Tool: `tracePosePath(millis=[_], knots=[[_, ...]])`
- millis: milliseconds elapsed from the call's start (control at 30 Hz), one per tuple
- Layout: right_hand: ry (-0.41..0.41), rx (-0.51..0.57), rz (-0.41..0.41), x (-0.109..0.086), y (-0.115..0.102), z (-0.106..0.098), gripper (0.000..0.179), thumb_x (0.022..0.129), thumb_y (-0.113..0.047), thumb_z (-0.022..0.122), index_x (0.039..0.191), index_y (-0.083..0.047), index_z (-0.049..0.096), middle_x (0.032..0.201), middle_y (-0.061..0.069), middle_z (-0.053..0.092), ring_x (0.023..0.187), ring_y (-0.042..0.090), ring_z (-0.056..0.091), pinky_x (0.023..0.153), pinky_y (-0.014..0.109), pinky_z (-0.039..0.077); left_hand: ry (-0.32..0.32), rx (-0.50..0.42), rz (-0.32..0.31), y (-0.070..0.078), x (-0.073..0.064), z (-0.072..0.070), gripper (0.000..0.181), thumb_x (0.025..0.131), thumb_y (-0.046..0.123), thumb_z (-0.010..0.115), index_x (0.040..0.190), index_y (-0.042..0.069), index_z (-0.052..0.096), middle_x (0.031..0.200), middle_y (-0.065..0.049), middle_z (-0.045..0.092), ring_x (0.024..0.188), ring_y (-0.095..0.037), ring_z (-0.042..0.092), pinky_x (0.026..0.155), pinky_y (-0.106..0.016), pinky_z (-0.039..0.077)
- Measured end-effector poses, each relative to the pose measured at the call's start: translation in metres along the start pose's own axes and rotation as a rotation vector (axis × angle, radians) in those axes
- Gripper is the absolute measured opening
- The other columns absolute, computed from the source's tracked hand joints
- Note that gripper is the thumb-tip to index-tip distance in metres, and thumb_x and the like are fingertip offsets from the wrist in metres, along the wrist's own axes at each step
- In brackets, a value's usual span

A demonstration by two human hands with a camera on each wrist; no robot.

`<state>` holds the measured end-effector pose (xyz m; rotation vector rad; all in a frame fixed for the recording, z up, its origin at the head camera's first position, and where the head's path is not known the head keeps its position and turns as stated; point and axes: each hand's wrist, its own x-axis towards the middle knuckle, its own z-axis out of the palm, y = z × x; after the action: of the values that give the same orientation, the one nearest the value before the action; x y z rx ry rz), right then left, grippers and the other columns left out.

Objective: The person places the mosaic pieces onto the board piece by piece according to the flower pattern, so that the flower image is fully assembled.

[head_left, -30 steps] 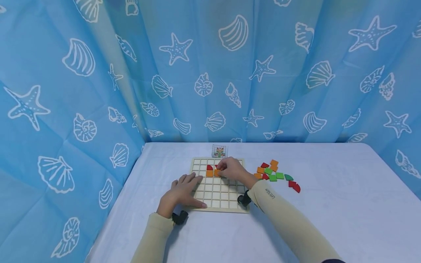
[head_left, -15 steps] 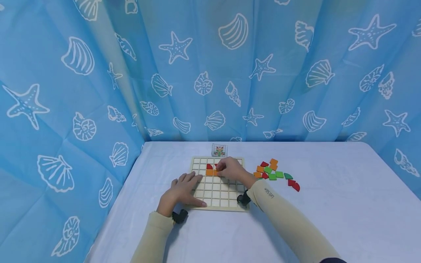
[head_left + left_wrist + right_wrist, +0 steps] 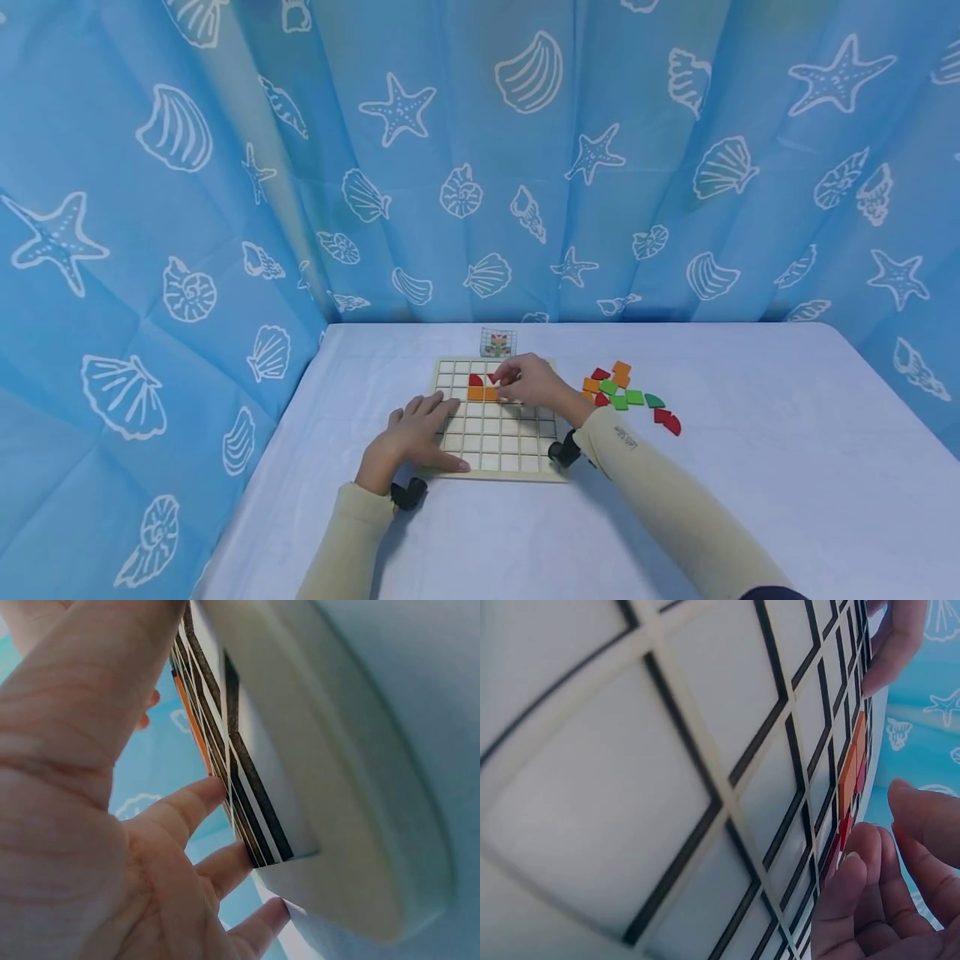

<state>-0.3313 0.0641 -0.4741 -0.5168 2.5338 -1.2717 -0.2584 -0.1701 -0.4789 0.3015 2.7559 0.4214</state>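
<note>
A pale board with a square grid (image 3: 501,476) lies on the white table. Two orange square tiles (image 3: 476,393) sit side by side in it, with a red quarter-circle tile (image 3: 476,380) above the left one. The right hand (image 3: 534,382) reaches over the board from the right and pinches another red tile (image 3: 492,378) above the right orange square. Its fingertips partly hide that tile, also in the right wrist view. The left hand (image 3: 413,436) rests on the board's left side, fingers spread and thumb on the near edge. It holds no tile.
Loose orange, red and green tiles (image 3: 634,397) lie scattered to the right of the board. A small card with a coloured grid picture (image 3: 498,342) is behind the board. A blue curtain (image 3: 525,250) with shell prints hangs beyond the table's far edge.
The right hand has shifted very slightly at the same spot, and more of the red tile beside its fingertips shows. The left hand has kept its place on the board.
</note>
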Motion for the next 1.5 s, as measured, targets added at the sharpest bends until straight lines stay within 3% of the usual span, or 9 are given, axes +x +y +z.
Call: tracePosePath(millis=[267,533,900,1167,1500], knots=[[-0.023,-0.011,-0.027,-0.011,0.004,-0.011,0.023,0.091,-0.013,0.071,0.112,-0.005,0.07,0.102,0.007,0.07,0.094,0.019,0.066,0.078,0.033,0.058,-0.01,-0.003,-0.002,0.0,0.001,0.001,0.108,0.066,0.065,0.081,0.154,0.029,0.032,0.165,-0.008,0.022,0.151,-0.037,0.016,0.118,-0.066,0.014],[0.006,-0.071,-0.021,-0.015,0.009,-0.024,0.024,0.09,-0.018,0.073,0.111,-0.008,0.071,0.105,0.004,0.07,0.101,0.021,0.065,0.082,0.035,0.058,0.011,-0.002,0.0,-0.001,-0.002,-0.004,0.106,0.067,0.063,0.082,0.154,0.029,0.033,0.165,-0.007,0.023,0.15,-0.036,0.018,0.118,-0.065,0.016],[0.051,-0.117,0.004,-0.027,0.024,-0.043,0.026,0.088,-0.017,0.074,0.111,-0.005,0.071,0.105,0.009,0.071,0.097,0.021,0.066,0.083,0.035,0.057,0.006,-0.022,0.014,0.001,-0.001,-0.001,0.105,0.067,0.06,0.083,0.154,0.028,0.033,0.164,-0.008,0.023,0.151,-0.036,0.018,0.118,-0.066,0.015],[0.124,-0.132,0.07,-0.042,0.036,-0.058,0.024,0.088,-0.02,0.075,0.109,-0.008,0.072,0.103,0.006,0.069,0.091,0.02,0.064,0.072,0.029,0.055,0.011,-0.023,0.016,0.002,-0.001,0.0,0.105,0.067,0.06,0.084,0.154,0.027,0.034,0.164,-0.008,0.024,0.15,-0.036,0.019,0.118,-0.066,0.015],[0.173,-0.169,0.088,-0.058,0.055,-0.088,0.025,0.092,-0.02,0.069,0.112,-0.005,0.071,0.103,0.009,0.069,0.091,0.023,0.063,0.075,0.03,0.057,0.009,-0.019,0.01,0.0,-0.002,0.002,0.106,0.067,0.061,0.083,0.154,0.027,0.033,0.164,-0.008,0.023,0.15,-0.036,0.019,0.118,-0.065,0.016]])
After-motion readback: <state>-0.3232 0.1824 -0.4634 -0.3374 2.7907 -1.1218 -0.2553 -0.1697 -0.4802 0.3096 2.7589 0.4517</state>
